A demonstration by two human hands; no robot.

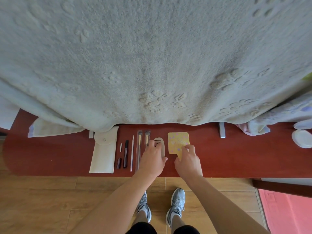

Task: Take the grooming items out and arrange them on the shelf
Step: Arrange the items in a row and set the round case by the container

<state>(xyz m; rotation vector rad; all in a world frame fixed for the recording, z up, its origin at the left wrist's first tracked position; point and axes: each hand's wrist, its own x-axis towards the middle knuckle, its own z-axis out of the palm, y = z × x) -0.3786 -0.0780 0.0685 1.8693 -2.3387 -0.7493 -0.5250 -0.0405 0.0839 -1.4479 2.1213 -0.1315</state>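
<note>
The yellow mirror (178, 141) lay at the row's right end on the red shelf (236, 154), its handle pinched by the right hand (187, 159), the left hand (152, 159) flat on the comb (160, 144) beside it; both likely needed squaring gently.

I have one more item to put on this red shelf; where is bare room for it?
Widest bare patch: the red shelf between the yellow mirror and the round white pads at the right. A second lies left of the white pouch, up to the shelf's end. From pouch to mirror it is crowded: pens, brushes, comb.
</note>
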